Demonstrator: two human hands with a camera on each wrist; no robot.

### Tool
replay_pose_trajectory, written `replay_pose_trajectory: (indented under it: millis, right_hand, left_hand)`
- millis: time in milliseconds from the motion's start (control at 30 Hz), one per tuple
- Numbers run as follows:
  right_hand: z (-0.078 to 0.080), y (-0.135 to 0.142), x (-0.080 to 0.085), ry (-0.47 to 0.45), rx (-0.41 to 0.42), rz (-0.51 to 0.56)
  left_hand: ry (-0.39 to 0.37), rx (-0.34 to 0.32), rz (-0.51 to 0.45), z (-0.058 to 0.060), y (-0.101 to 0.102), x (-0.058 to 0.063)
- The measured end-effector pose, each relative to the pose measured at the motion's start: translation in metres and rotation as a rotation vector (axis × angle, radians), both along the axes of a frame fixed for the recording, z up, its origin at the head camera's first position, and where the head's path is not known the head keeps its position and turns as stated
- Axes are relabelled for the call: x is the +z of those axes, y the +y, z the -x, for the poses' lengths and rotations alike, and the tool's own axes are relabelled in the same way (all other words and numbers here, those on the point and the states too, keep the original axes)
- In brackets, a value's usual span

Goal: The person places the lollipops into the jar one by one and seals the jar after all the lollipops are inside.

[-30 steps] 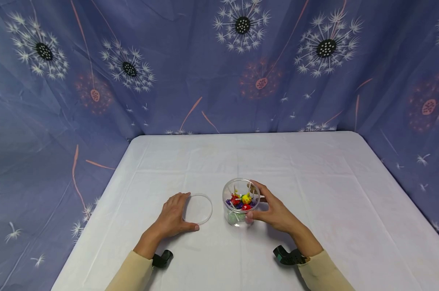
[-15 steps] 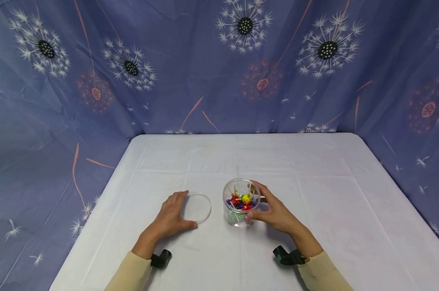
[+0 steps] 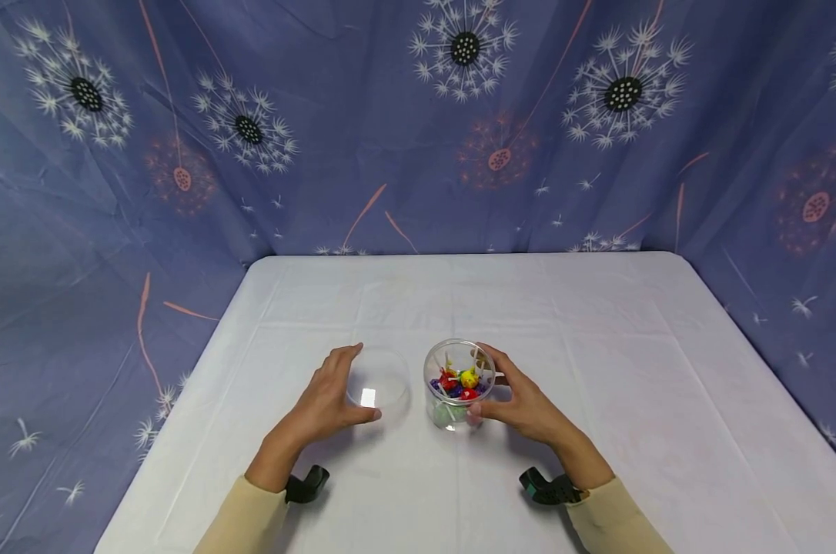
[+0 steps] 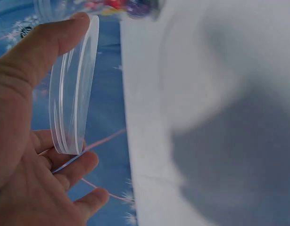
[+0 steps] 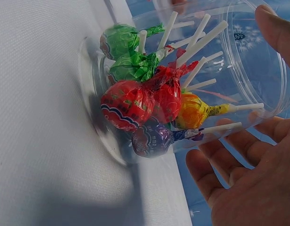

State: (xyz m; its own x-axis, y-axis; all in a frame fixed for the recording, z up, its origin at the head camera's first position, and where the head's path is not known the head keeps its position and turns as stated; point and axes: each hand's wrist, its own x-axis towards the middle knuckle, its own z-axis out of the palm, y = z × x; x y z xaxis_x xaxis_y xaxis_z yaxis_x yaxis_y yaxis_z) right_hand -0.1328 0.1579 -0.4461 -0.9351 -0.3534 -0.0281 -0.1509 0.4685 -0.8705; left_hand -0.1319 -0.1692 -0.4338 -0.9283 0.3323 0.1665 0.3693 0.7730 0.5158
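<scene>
A clear round lid (image 3: 379, 378) is pinched by its edge between the thumb and fingers of my left hand (image 3: 326, 394). The left wrist view shows the lid (image 4: 74, 94) raised off the cloth, its ridged rim side-on. To its right a clear plastic jar (image 3: 459, 419) stands upright and uncovered. My right hand (image 3: 525, 400) grips the jar from the right, thumb on the near side and fingers behind. Inside lie several wrapped lollipops (image 5: 154, 101) in red, green, yellow and purple, most with white sticks toward the mouth.
Both hands work over a table (image 3: 598, 331) spread with a white cloth. A blue curtain (image 3: 362, 138) with dandelion prints hangs behind and at the sides. Dark camera mounts (image 3: 307, 485) sit on the wrists.
My left hand has lifted the lid off the cloth, tilting it slightly so that it now catches a light reflection. The right hand and the jar have stayed still.
</scene>
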Motion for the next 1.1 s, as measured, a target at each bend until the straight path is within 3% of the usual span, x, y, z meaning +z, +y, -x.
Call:
replay_pose_trajectory:
  millis: [633,1100]
  right_hand:
    - [0.001,0.000,-0.001,-0.002,0.005,0.011]
    - [0.000,0.001,0.000,-0.024,0.006,0.017]
  left_hand:
    - [0.012,-0.072,-0.002,-0.008,0.015,0.043]
    - [-0.085,-0.211,-0.235,0.006,0.031,0.060]
